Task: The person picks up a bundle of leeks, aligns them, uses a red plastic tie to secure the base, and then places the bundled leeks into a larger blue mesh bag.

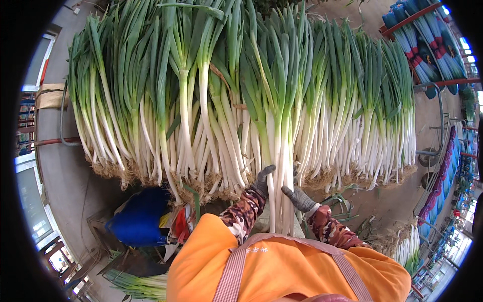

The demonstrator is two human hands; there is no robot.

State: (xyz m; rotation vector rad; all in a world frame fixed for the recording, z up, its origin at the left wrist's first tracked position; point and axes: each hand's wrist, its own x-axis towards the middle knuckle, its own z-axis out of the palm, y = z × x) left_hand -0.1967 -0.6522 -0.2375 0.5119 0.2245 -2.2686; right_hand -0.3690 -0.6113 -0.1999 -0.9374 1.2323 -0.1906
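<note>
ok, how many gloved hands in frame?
2. Left hand: against the left side of the middle bunch of green onions. Right hand: against its right side, slightly lower in the picture. Some fingers are hidden by the stalks.

1. A row of leeks (352,110) is spread ahead of the person (297,267).
2. Before its middle, a bunch (279,141) is held between left grip (262,181) and right grip (300,198).
3. The person is flanked by a left pile (138,285) and right pile (408,249).
</note>
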